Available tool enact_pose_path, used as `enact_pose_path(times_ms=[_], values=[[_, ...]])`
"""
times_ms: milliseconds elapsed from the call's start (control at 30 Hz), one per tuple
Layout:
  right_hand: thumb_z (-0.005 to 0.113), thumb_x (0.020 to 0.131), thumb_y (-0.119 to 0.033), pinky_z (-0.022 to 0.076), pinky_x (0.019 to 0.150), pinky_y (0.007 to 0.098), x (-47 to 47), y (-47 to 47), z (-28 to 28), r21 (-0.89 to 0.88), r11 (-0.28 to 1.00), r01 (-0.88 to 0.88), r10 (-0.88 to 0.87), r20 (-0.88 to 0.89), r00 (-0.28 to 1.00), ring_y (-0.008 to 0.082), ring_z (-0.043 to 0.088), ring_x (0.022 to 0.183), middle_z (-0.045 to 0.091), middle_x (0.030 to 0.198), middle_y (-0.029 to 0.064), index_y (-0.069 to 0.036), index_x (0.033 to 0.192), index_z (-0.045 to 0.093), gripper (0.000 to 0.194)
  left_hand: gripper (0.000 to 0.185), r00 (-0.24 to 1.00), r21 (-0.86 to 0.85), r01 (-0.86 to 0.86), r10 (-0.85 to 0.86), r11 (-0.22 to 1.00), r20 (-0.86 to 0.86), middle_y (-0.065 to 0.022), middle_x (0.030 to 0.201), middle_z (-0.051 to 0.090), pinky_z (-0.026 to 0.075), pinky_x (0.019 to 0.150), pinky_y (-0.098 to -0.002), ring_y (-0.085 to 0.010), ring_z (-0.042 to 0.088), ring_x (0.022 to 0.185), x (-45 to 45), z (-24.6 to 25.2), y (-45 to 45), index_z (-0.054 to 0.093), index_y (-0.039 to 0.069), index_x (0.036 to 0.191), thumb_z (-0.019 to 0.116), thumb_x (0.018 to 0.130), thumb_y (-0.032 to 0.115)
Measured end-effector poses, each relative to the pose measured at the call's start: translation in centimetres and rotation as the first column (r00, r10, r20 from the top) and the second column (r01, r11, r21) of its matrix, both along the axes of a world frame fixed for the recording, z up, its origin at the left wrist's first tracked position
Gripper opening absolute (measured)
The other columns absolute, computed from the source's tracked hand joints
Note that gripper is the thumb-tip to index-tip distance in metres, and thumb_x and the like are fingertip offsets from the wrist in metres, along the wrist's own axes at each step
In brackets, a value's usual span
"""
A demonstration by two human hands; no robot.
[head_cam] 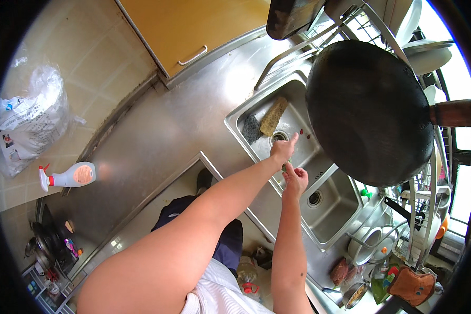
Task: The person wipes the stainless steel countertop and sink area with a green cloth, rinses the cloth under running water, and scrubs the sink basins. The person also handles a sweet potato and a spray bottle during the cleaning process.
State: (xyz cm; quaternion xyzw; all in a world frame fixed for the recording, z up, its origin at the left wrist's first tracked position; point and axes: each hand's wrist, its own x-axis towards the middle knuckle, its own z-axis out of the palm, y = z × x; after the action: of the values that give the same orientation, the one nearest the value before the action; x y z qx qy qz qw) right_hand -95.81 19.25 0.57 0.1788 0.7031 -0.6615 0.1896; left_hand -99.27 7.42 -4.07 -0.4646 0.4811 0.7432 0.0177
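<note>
My left hand is over the near edge of the left basin of a stainless steel double sink, its fingers pointing towards the drain. Close below it, my right hand has thumb and fingers pinched on a small green piece, which I cannot name; it lies between the two hands. Whether the left hand also holds something is hidden. A brown sponge-like pad and a dark scouring pad lie in the left basin, and small red bits are beyond the drain.
A large black wok with a wooden handle hangs at the right over the sink, before a metal dish rack. A spray bottle stands by the tiled wall at left. Sweet potatoes and pots are at lower right.
</note>
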Motion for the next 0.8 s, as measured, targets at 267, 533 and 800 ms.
enact_pose_path(times_ms=[267, 533, 800], values=[[0.078, 0.097, -0.008, 0.0605, 0.073, 0.0256, 1.3, -1.2, 0.5, -0.259, 0.958, -0.124, 0.154, 0.096, 0.984, 0.014, 0.073, 0.084, 0.076, 0.099, 0.0059, -0.003, 0.111, 0.069, 0.017, 0.033, 0.984, -0.285, 0.125, -0.081, 0.95, 0.16, -0.024, 0.093, 0.076, 0.058, 0.084, -0.0478, -0.0373, 0.074, 0.09, -0.5, -3.8, -1.2, 0.079, 0.006, 0.082, 0.057, 0.093, 0.028], [0.082, 0.096, -0.023, 0.0564, 0.087, 0.0301, -1.0, -1.8, -2.0, -0.061, 0.986, -0.156, 0.163, 0.114, 0.98, 0.0129, 0.067, 0.092, 0.069, 0.103, 0.0005, -0.008, 0.122, 0.064, 0.035, 0.028, 0.98, 0.56, 0.125, -0.012, 0.819, -0.201, -0.0106, 0.086, 0.07, 0.059, 0.069, -0.036, -0.0203, 0.069, 0.074, 0.7, 1.2, -2.6, 0.069, 0.0, 0.096, 0.062, 0.103, 0.027], [0.075, 0.101, -0.031, 0.0579, 0.092, 0.0368, -0.6, -3.1, -3.6, -0.353, 0.933, 0.073, 0.051, 0.328, 0.943, 0.0201, 0.068, 0.109, 0.066, 0.125, -0.0005, -0.02, 0.14, 0.052, 0.046, 0.054, 0.956, 0.235, 0.133, -0.062, 0.963, -0.287, -0.0082, 0.067, 0.064, 0.05, 0.056, -0.0358, -0.0179, 0.062, 0.059, 1.9, 4.1, -2.6, 0.065, 0.003, 0.069, 0.07, 0.1, 0.047]])
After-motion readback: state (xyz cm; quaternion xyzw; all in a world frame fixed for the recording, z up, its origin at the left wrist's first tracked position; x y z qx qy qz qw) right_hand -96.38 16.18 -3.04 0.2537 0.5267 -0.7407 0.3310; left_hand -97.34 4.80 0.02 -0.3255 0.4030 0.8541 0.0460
